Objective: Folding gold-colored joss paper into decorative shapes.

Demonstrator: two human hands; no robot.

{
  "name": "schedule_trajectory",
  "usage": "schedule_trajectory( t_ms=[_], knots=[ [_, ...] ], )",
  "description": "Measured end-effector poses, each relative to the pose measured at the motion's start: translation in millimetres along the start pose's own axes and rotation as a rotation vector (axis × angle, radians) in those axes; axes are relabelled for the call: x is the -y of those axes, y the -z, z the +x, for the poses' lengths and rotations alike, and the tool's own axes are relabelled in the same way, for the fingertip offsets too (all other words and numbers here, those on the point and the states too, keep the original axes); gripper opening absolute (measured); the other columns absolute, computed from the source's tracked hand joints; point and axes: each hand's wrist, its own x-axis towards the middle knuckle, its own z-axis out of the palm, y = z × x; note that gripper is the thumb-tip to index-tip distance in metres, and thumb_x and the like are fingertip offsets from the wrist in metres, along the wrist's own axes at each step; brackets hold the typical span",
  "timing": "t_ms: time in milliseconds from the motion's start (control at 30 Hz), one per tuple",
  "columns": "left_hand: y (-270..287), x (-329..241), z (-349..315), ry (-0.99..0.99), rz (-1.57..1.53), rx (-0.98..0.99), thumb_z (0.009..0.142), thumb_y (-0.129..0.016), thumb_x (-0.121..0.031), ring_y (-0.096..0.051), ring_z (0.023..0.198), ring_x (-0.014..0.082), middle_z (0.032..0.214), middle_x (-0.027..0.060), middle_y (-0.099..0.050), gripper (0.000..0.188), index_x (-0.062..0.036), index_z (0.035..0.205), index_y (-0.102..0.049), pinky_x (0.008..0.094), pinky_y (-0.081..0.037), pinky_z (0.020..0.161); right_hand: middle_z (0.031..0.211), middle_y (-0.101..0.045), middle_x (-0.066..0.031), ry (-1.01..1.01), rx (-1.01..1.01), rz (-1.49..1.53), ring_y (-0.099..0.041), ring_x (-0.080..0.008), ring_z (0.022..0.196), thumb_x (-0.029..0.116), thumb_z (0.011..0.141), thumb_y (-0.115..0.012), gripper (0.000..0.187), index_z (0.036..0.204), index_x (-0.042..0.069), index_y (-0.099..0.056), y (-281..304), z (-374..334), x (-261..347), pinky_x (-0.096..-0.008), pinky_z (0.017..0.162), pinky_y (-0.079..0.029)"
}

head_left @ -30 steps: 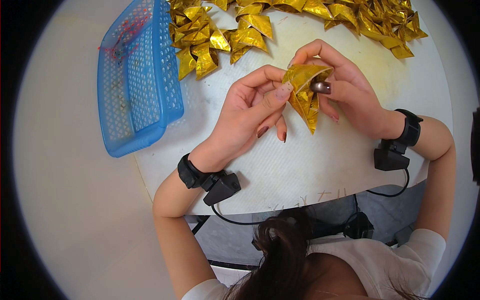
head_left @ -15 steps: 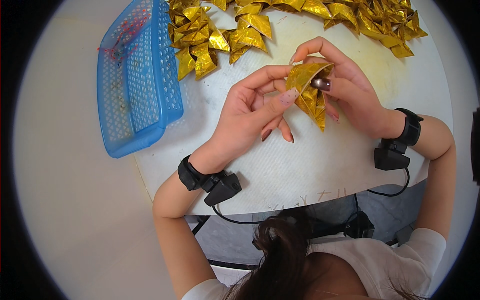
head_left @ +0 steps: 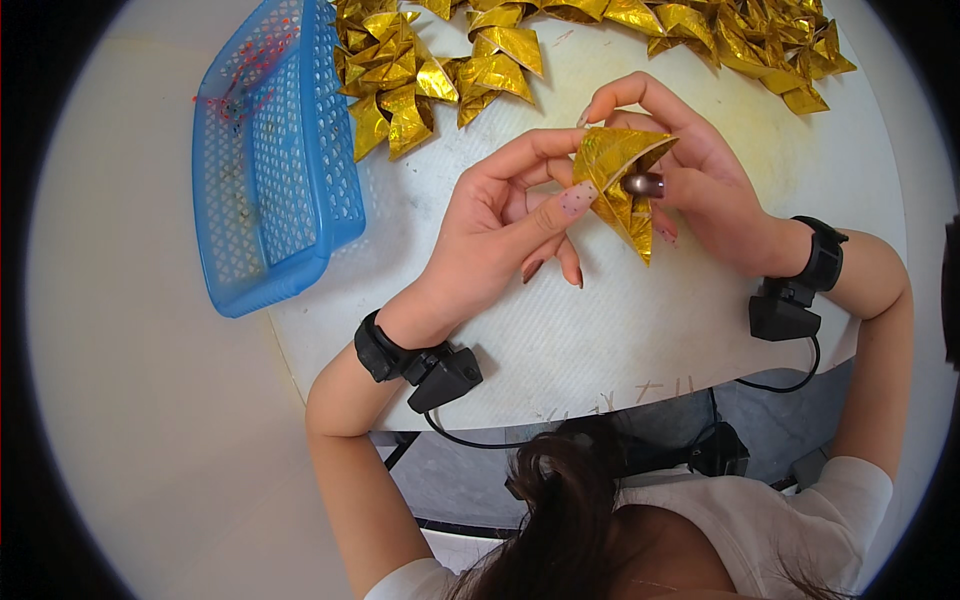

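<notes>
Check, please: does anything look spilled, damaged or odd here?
Brownish marks along the near edge and a yellowish patch farther back look odd, discolouring the pale table; the held golden piece shows no clear damage.

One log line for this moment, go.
left hand: pinching gold folded piece | right hand: holding same piece | blue basket: left of hands | other gold pieces: beyond

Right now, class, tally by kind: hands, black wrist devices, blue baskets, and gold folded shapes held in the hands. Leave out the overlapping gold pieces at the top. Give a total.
Hands: 2 (left hand, right hand)
Black wrist devices: 2 (left wrist device, right wrist device)
Blue basket: 1
Held gold folded shape: 1
Total: 6
</notes>
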Motion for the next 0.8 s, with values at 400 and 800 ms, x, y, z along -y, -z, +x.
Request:
schedule_trajectory(
  t_ms=[400,800],
  knots=[
    [0.1,-0.9,-0.5,0.001,0.085,-0.025,0.091,-0.056,-0.008,-0.062,0.054,0.0107,0.103,0.0066,-0.057,0.037,0.0005,0.125,-0.044,0.0163,-0.036,0.040,0.101,-0.054,-0.0001,-0.032,0.019,-0.012,-0.045,-0.0003,0.060,0.003,0.081,-0.048,0.040,0.120,0.007,-0.040,0.8,-1.6,4.1,-0.0153,0.051,-0.034],
    [-2.0,-1.8,-0.5,-0.009,0.030,-0.048,0.088,-0.058,-0.005,-0.059,0.052,0.0108,0.092,0.0037,-0.057,0.033,0.0008,0.120,-0.050,0.0177,-0.040,0.044,0.081,-0.049,0.0021,-0.017,0.001,0.002,-0.045,-0.0014,0.059,0.002,0.066,-0.042,0.050,0.115,0.003,-0.039,-3.0,-0.6,3.9,-0.0135,0.046,-0.033]
  ],
)
